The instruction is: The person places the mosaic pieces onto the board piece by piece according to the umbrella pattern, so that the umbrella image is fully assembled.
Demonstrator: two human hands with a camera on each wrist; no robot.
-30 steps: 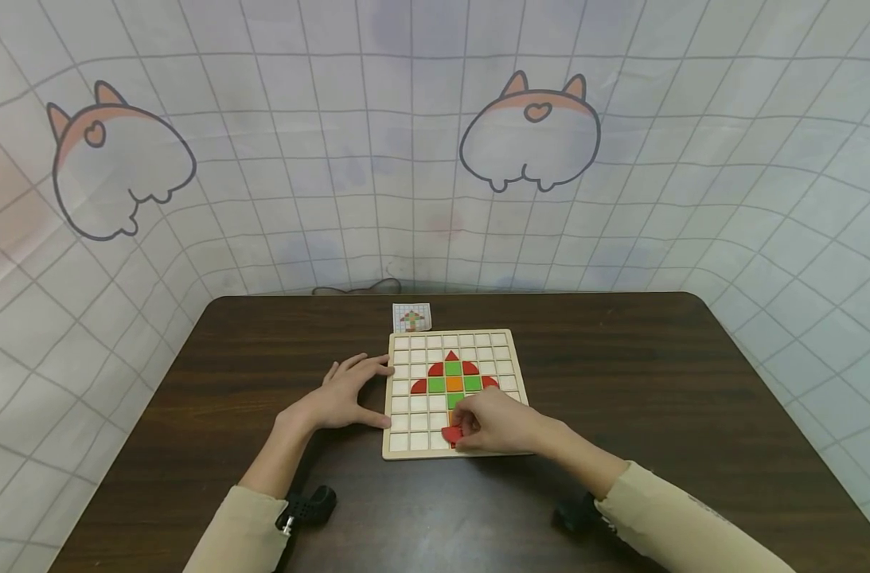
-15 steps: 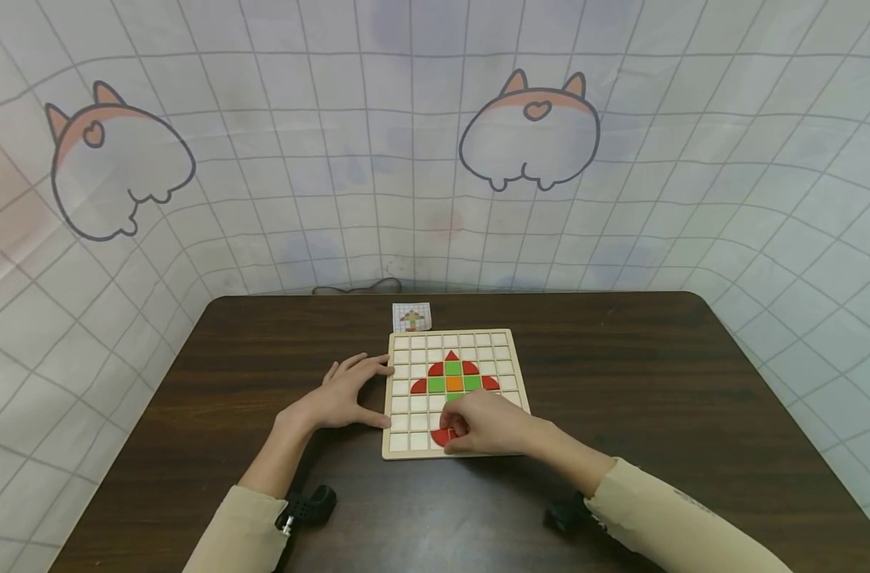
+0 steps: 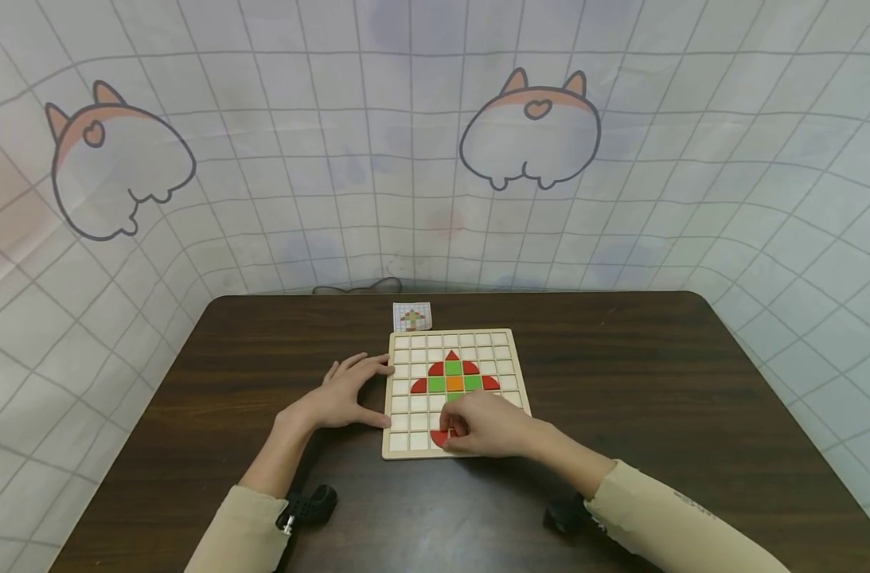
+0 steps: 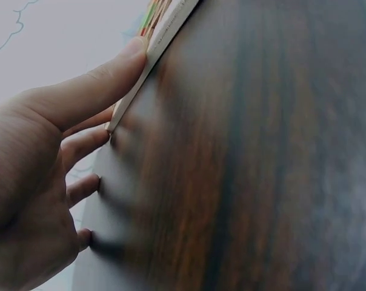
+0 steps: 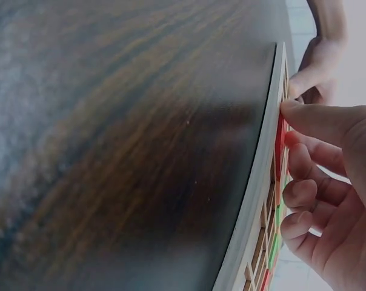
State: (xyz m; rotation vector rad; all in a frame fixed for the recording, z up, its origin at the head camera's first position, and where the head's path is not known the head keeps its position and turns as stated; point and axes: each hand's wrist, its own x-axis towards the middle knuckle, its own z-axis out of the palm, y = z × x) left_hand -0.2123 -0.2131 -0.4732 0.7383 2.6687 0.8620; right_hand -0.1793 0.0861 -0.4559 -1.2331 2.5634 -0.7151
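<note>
A square wooden grid board (image 3: 399,440) lies on the table, with green, orange and red tiles set in an arrow-like pattern. My right hand (image 3: 493,426) is over its near rows, thumb and curled index finger pinching a red quarter-circle tile (image 3: 438,438) at a near-row cell. In the right wrist view the thumb and index fingertips sit right at the red tile (image 5: 280,142), close against the board. My left hand (image 3: 341,394) is spread at the board's left side. Its thumb touches the board edge (image 4: 165,39) in the left wrist view. The right hand hides several cells.
A small pattern card (image 3: 411,317) lies just behind the board's far left corner. The dark wood table (image 3: 621,366) extends on both sides, with a grid-patterned cloth (image 3: 435,159) hanging behind it. A thin dark cable (image 3: 356,289) runs along the back edge.
My right hand has shifted slightly left with the red tile, which has gone from a tilted position to lying flatter at the near row. The left hand and board have stayed put.
</note>
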